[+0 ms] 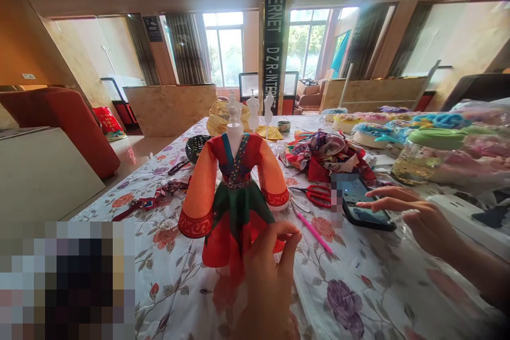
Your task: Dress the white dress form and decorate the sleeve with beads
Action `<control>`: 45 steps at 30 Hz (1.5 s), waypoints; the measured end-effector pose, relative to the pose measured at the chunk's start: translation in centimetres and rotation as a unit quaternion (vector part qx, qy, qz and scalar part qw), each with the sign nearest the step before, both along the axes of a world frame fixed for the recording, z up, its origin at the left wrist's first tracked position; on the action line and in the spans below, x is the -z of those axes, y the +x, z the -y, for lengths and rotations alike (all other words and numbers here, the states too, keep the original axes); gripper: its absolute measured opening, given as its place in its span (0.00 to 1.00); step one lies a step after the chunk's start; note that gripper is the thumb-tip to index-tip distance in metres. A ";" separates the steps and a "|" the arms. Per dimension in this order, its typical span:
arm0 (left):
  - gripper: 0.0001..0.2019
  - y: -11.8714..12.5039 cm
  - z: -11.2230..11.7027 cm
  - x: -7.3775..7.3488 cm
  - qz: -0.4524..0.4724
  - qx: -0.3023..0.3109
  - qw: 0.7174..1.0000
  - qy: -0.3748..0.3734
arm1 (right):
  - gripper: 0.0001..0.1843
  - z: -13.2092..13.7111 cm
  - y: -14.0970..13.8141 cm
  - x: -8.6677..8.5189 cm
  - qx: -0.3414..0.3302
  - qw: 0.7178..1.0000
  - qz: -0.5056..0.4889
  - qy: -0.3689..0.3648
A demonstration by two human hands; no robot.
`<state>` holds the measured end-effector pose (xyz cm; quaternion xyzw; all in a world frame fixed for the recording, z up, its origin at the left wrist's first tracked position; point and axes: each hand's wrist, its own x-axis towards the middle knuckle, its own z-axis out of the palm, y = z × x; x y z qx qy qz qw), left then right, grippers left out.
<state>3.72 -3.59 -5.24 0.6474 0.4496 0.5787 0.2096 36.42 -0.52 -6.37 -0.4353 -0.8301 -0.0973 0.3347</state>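
Note:
A small dress (239, 186) with a red bodice, orange sleeves and a green-and-red skirt stands upright on a white mannequin (235, 132). My left hand (269, 271) is in front of the skirt's lower right side, thumb and forefinger drawn together in a pinch. Whatever lies between those fingertips, if anything, is too small to make out. To the right, my right hand (422, 218) has its fingers stretched out over a lit phone (368, 207) lying on the table. A pink pen-like stick (314, 231) and red-handled scissors (319, 195) lie between the dress and the phone.
Behind the dress stand bare white mannequins (252, 109) and a black basket (196, 147). A heap of fabric scraps (326, 154) and a green-lidded jar (424, 155) are at the right. Patterned strips (155, 197) lie on the flowered tablecloth (159, 292). Pixelation covers the lower left.

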 end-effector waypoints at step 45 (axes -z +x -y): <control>0.02 -0.1 0.1 -0.1 0.030 0.015 0.999 -0.022 | 0.39 0.4 0.3 0.4 0.065 0.994 -0.066 -0.063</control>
